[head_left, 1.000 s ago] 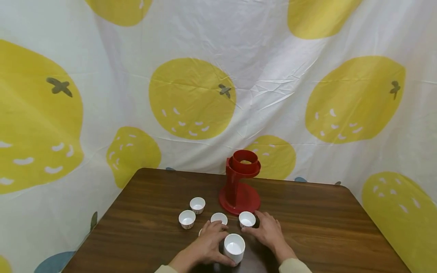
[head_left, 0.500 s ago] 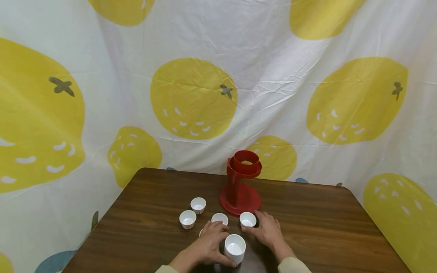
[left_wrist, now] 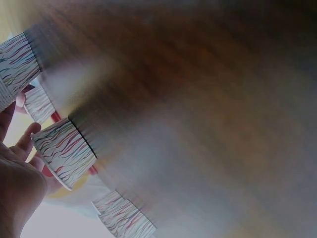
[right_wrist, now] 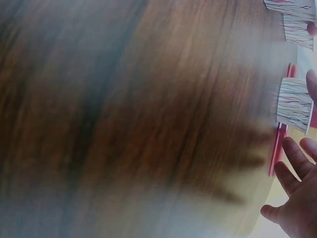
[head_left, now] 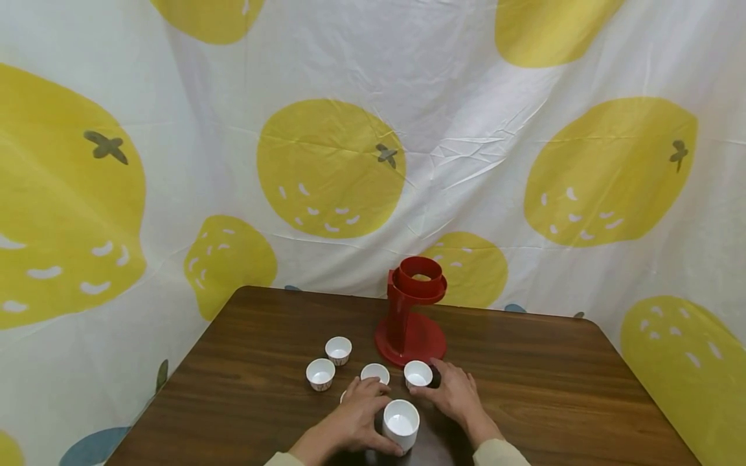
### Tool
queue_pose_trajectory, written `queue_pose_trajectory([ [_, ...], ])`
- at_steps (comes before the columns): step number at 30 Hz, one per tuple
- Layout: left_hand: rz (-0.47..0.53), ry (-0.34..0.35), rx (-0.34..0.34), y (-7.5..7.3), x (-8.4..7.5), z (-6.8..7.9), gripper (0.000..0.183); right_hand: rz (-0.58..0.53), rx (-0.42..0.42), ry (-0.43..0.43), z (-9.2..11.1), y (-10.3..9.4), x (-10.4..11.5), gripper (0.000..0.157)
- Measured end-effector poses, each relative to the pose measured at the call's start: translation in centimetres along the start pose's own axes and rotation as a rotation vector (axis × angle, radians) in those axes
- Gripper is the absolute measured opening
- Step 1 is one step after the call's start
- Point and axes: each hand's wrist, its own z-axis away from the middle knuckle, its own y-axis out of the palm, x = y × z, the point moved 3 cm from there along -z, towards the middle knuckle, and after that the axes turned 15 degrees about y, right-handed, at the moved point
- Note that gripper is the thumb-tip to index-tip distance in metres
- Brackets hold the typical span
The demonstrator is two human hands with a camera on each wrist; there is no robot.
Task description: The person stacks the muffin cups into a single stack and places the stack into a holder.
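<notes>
My left hand (head_left: 358, 417) curls its thumb and index finger round a white paper cup (head_left: 401, 424), which looks like a stack from the layered rims in the left wrist view. Wavy coloured lines decorate the outside of this stack (left_wrist: 17, 62). Thumb and index finger of my right hand (head_left: 460, 398) hold another small paper cup (head_left: 418, 375) standing upright on the table, in front of the red stand. The right wrist view shows that cup (right_wrist: 294, 104) between the fingers. Just beyond my left fingers stands a paper cup (head_left: 375, 372); one more (head_left: 342, 397) is mostly hidden behind that hand.
Two further paper cups, a nearer one (head_left: 320, 375) and a farther one (head_left: 338, 351), stand to the left. A red stand (head_left: 398, 320) with a round base and a ring-shaped top rises behind the cups. Lemon-patterned cloth (head_left: 454, 129) hangs behind the brown wooden table (head_left: 256, 388).
My right hand and the paper cup at its fingers have shifted slightly to the left. My left hand and its stack have stayed in place.
</notes>
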Motion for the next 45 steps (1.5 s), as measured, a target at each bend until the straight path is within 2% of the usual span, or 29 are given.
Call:
queue_pose_trajectory([
  [3, -0.002, 0.001, 0.001, 0.0, 0.0, 0.0, 0.061, 0.003, 0.001, -0.009, 0.0, 0.0, 0.3, 0.078],
  [10, 0.004, 0.004, 0.000, 0.0, 0.0, 0.0, 0.062, -0.005, 0.000, -0.029, 0.0, 0.2, 0.6, 0.055],
  [18, 0.008, 0.010, -0.013, 0.1, 0.1, 0.1, 0.062, -0.031, -0.004, -0.024, 0.4, 0.0, 0.5, 0.054],
  [25, 0.001, 0.041, -0.043, 0.5, 0.2, 0.2, 0.060, -0.071, -0.023, -0.048, 0.5, -0.3, 0.5, 0.054],
  [39, 0.007, 0.019, -0.030, 0.5, 0.2, 0.1, 0.061, -0.068, -0.015, -0.052, 1.2, -1.4, 1.4, 0.055],
  [45, 0.022, 0.005, -0.013, 0.3, 0.1, 0.1, 0.062, -0.105, -0.024, -0.071, 1.5, -2.1, 2.2, 0.052],
])
